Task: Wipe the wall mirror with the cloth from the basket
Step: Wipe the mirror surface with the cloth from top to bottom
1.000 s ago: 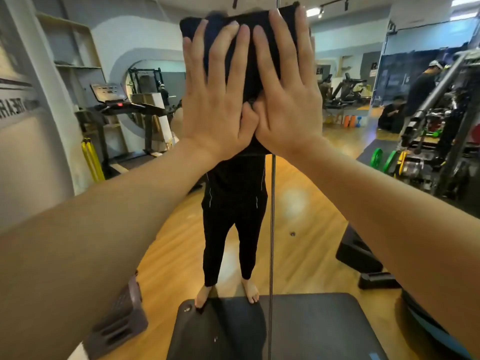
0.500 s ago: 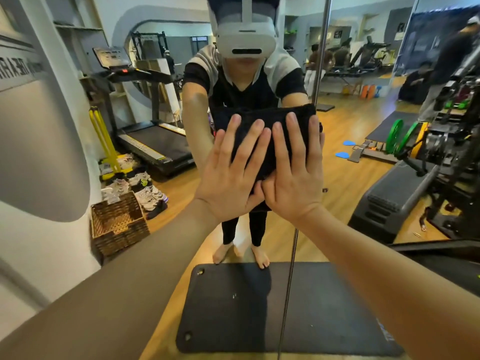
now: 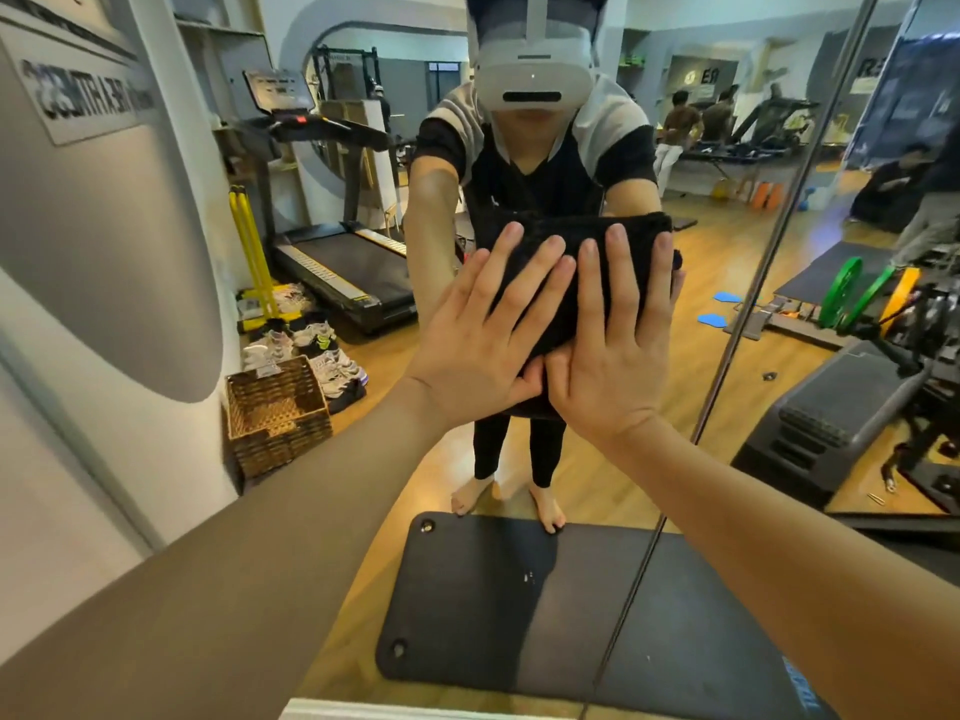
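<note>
- Cloth: dark folded cloth, pressed flat against the wall mirror at about chest height of the reflected person; long axis runs side to side, upper edge just above the fingertips
- Left hand: fingers straight and spread, palm flat on the left and lower part of the cloth; nothing gripped
- Right hand: fingers straight, flat on the right half of the cloth; thumbs of both hands meet at the lower edge
- Key relation: cloth lies directly under both palms, between hands and glass; both hands equally near, so a stroke needs even pressure from both
- Vertical seam of the mirror lies just right of the right hand
- Wicker basket: seen as a reflection, low left, on the floor by the shoes
- Black mat: on the floor at the mirror's foot
</note>
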